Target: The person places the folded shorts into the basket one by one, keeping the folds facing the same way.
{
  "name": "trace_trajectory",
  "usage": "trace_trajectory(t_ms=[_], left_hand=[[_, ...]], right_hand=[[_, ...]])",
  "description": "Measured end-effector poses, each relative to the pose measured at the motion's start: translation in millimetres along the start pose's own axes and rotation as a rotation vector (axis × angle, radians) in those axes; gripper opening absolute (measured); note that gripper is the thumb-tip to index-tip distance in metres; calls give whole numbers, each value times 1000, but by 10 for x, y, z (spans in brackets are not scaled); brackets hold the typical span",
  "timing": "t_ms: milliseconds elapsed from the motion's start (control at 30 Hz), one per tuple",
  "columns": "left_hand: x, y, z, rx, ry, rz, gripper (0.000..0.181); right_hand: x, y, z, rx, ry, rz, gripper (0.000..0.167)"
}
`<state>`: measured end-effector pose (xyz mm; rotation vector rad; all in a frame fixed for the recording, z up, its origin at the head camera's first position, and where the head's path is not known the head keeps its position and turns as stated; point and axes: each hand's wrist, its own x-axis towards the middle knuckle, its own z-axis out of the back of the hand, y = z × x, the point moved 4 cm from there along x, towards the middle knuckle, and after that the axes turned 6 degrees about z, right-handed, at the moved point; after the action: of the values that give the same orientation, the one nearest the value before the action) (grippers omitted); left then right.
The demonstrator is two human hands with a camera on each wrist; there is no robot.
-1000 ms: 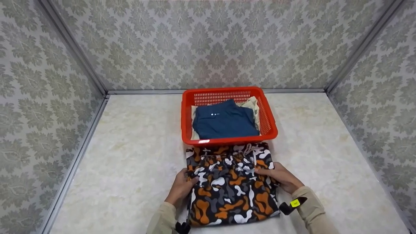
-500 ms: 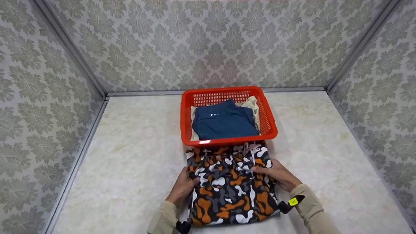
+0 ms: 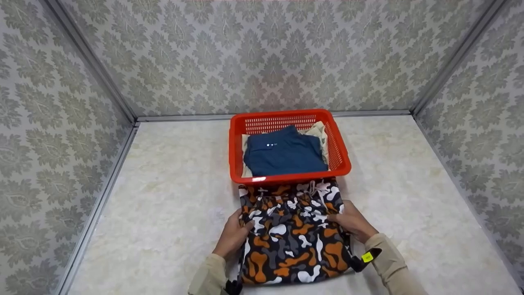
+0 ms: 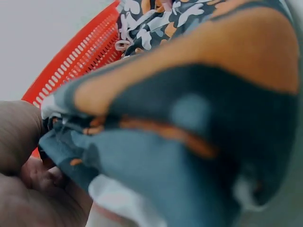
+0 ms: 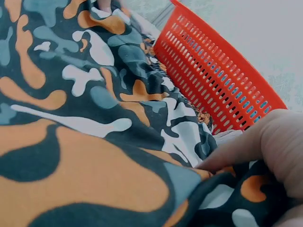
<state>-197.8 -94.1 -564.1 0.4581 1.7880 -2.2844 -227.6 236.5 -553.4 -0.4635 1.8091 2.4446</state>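
Note:
A folded pair of drawstring pants [image 3: 286,241], black with orange, grey and white blotches, lies before me with its gathered waistband and pale cord towards the far side. My left hand [image 3: 233,235] grips its left side, thumb on top. On the right side my right hand [image 3: 356,221] pinches the cloth in the same way. In the left wrist view, bunched cloth [image 4: 161,132] fills much of the picture, partly blurred; the left hand [image 4: 33,175] holds its edge. The right thumb [image 5: 236,151] presses into a fold in the right wrist view.
Just beyond the pants stands a red plastic basket [image 3: 347,166] with slotted walls. Inside it lies a folded dark blue garment [image 3: 286,157] on top of beige cloth [image 3: 317,130]. Patterned walls [image 3: 270,57] border the pale tabletop [image 3: 172,184] at the back and both sides.
My left hand and the pants' left side have shifted slightly right. A pale corner that showed under the pants' lower right edge is out of sight. The basket stays put.

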Motion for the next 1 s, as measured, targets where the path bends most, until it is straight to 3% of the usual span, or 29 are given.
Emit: trace_trajectory(t_ms=[100, 200, 467, 767, 1000], left_hand=[[-28, 0, 7, 41, -15, -38, 57], [-71, 22, 23, 19, 0, -50, 58], [-206, -31, 110, -105, 124, -31, 64], [-431, -327, 242, -153, 174, -49, 72], [-579, -621, 327, -207, 209, -92, 63]], right_hand=[[-27, -44, 28, 16, -10, -4, 32], [-71, -93, 67, 78, 21, -4, 34], [-217, -56, 178, 264, 129, 8, 50], [-394, 258, 298, 302, 148, 64, 53], [-523, 521, 397, 353, 181, 110, 52]])
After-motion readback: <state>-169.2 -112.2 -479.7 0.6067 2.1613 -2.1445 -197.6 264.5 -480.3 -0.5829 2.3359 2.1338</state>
